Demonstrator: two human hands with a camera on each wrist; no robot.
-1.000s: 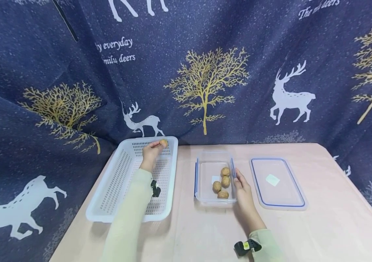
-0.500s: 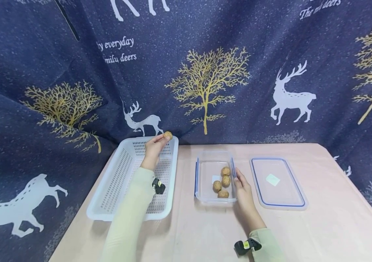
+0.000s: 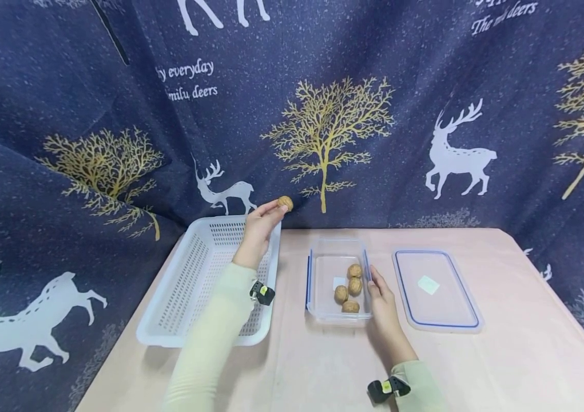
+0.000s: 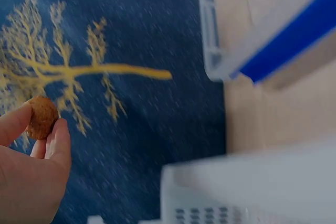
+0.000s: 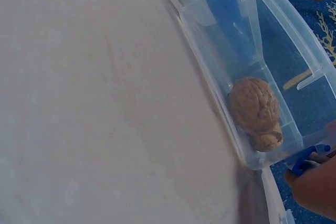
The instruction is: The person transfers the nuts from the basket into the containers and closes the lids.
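My left hand [image 3: 261,232] pinches a brown walnut [image 3: 285,203] between thumb and fingertips, above the far right corner of the white plastic basket [image 3: 144,320]. In the left wrist view the same walnut [image 4: 42,117] shows against the dark cloth. A clear plastic food container [image 3: 325,263] with blue-edged clips stands at the middle of the table. Several walnuts [image 3: 355,286] lie in its right half. My right hand [image 3: 385,303] rests against the container's right side with its fingers fairly straight. In the right wrist view this hand [image 5: 317,187] is partly cut off beside a blue clip edge.
A clear lid [image 3: 436,309] with a blue seal and a pale label lies to the right of the container. Pink cloth [image 3: 322,372] covers the table. Behind it hangs a dark blue cloth [image 3: 250,114] printed with deer and trees.
My left hand has lifted the walnut up and moved it right, from over the basket to just beyond its far right corner. The right hand and container stay in place.
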